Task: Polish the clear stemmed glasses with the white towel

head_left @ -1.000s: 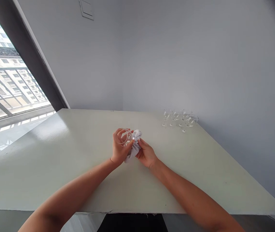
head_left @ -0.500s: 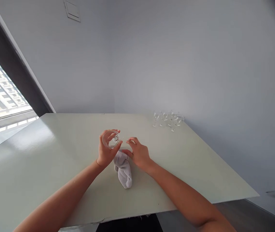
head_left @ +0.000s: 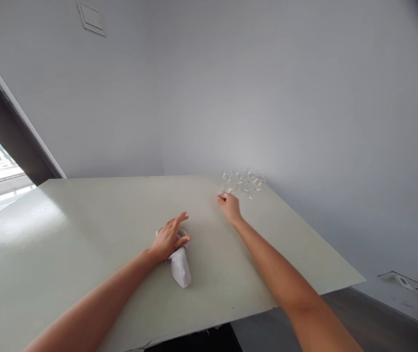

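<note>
Taking 12 o'clock as straight away from us across the table (head_left: 121, 215), we have our right hand (head_left: 230, 208) closed, its fingers pinched on the low part of a clear glass (head_left: 231, 186). The bowl of that glass lies at 12 o'clock from the hand, just beyond the knuckles, though it is faint and we can't make out its exact tilt. The other stemmed glasses (head_left: 252, 177) stand grouped at about 1 o'clock from the same hand, near the table's far right corner. Our left hand (head_left: 168, 239) is open, fingers spread, over the upper part of the white cloth (head_left: 180, 270); how firmly it presses, we can't tell. The cloth's bunched end pokes out at 5 o'clock from that hand and lies between 7 and 8 o'clock from our right one, well apart from the glasses. Grey walls (head_left: 267, 88) rise behind the table.
</note>
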`<state>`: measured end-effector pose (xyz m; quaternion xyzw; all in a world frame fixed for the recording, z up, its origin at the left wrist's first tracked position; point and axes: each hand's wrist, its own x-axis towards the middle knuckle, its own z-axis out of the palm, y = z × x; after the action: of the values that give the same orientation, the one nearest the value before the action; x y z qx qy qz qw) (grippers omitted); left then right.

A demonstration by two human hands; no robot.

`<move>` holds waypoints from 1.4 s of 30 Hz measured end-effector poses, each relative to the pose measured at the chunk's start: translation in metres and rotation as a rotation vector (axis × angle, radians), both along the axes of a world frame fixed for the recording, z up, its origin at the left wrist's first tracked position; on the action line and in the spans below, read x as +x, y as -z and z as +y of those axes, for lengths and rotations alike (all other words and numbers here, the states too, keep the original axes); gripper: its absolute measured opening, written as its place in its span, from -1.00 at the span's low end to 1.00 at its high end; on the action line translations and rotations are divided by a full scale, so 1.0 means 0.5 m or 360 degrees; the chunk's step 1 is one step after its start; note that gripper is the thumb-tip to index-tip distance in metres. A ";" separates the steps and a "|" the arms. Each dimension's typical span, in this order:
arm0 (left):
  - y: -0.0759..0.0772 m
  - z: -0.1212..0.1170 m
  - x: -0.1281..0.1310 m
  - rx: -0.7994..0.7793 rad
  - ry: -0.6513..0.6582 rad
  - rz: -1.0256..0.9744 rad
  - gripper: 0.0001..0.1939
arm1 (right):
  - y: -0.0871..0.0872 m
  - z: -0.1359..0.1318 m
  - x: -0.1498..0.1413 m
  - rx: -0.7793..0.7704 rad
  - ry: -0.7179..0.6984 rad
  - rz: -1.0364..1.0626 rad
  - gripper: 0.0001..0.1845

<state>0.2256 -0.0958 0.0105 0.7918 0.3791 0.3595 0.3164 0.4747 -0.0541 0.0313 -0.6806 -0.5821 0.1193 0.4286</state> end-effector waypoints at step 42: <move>-0.073 -0.004 -0.123 0.0051 0.0371 0.1160 -0.59 | 0.036 -0.279 -0.197 -0.0316 -0.0830 -0.0521 -0.89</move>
<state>0.1639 -0.0977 0.0470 0.9104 0.3685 0.0220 0.1870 0.3762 -0.1938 0.0133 -0.5571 -0.7836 0.1702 0.2158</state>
